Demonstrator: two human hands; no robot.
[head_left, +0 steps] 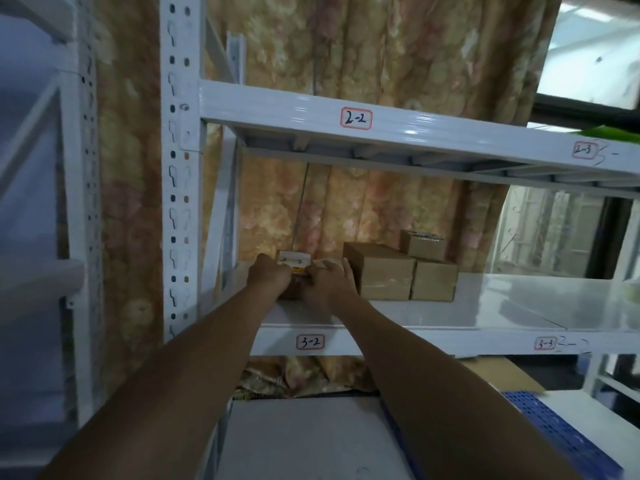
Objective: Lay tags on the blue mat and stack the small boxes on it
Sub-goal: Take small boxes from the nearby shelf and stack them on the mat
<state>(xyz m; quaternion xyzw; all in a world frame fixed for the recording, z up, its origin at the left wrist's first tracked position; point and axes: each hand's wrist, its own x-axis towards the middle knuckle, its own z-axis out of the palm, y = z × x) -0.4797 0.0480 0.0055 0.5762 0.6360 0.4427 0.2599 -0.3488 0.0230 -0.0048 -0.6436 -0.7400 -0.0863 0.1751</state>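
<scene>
Head view: two bare forearms were seen reaching up and forward to a white metal shelf (485, 306) marked 3-2, where the left hand (270, 276) and the right hand (329, 284) were curled round a small box (290, 293) from either side, close together, with a white and yellow packet (294, 263), possibly the tags, lying on top of it between the fingertips; whether the packet itself was pinched could not be told. The small box appeared to be plain brown card, so it was judged light, stiff at the corners and liable to dent if squeezed across its faces, and best taken by its two opposite sides with the loose packet kept pressed down so that it would not slide off. Just beside the right hand three more cardboard boxes (381, 273) were stacked against a floral curtain (381, 46), leaving little room on that side, while the slotted upright (178, 168) stood near on the left. The upper shelf (433, 133) hung overhead, so a straight pull toward the body, low over the shelf's front edge, was judged the clearest way out. The blue mat (554, 434) lay well apart, low to the right, partly hidden by the right forearm, with no tags or boxes seen on its visible part
</scene>
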